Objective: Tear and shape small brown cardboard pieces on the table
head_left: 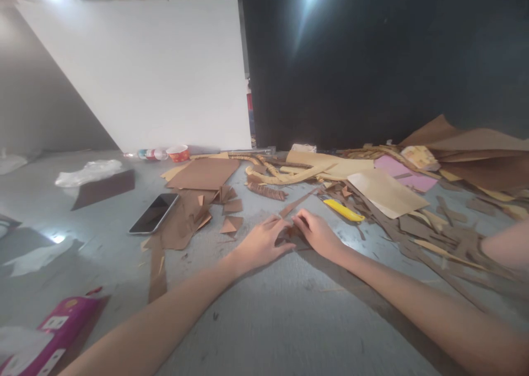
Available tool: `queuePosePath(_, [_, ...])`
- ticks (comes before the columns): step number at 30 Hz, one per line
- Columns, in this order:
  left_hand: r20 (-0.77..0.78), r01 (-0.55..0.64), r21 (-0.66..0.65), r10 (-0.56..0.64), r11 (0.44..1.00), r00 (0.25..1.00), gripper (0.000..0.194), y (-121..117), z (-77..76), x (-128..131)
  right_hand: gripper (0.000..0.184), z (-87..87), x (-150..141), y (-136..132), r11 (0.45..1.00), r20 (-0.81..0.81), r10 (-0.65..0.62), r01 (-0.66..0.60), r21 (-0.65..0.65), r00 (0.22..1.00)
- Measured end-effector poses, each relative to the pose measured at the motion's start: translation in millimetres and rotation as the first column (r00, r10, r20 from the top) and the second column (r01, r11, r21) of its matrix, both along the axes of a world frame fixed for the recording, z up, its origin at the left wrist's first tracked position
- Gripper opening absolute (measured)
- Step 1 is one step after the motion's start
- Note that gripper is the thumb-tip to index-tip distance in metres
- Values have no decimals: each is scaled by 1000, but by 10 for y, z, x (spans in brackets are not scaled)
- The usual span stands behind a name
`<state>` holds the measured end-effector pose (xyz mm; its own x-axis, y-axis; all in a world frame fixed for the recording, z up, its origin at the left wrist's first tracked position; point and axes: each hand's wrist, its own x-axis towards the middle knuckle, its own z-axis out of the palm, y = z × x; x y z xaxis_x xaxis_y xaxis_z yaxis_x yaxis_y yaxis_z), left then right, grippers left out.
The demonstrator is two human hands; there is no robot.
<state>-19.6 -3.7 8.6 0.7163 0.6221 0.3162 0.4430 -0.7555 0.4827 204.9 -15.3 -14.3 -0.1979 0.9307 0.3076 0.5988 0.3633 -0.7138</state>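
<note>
My left hand (264,242) and my right hand (318,232) meet low over the grey table. My right hand is closed in a pinch, thumb against the fingers. The left fingers curl in toward it, with the thumb stretched underneath. A small brown piece (294,232) shows between the fingertips, mostly hidden; whether it is paper or leather I cannot tell. Just beyond the hands a narrow brown strip (298,200) lies slanting. A yellow utility knife (344,210) rests right of my right hand, and small brown scraps (232,224) lie left of my left hand.
A phone (155,213), brown sheets (204,173) and a purple tissue pack (66,332) are on the left. Offcuts (413,238), a beige sheet (388,191) and a pink sheet (407,173) spread rightward. Another person's arm (508,245) enters from the right. Panels (372,62) stand behind.
</note>
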Motion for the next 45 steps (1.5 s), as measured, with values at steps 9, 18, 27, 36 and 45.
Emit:
queuePosePath(9, [-63, 11, 69, -7, 998, 998, 27, 34, -67, 12, 28, 104, -22, -53, 992, -132, 112, -119, -43, 985])
queuePosePath(18, [-87, 80, 37, -76, 996, 993, 28, -2, 37, 5, 31, 27, 12, -24, 998, -151, 13, -22, -52, 988])
queuePosePath(27, [-236, 313, 214, -262, 925, 936, 43, 3, 22, -2, 33, 25, -1, -5, 999, -90, -34, 33, -5, 995])
queuePosePath(36, [-118, 205, 122, -190, 971, 975, 40, 12, -18, 5, 34, -19, 24, 23, 999, -97, -44, 45, 5, 994])
queuePosePath(45, [5, -6, 7, 6, 1000, 1000, 18, 5, -39, -8, 34, 53, -1, -23, 998, -82, 49, -51, -21, 995])
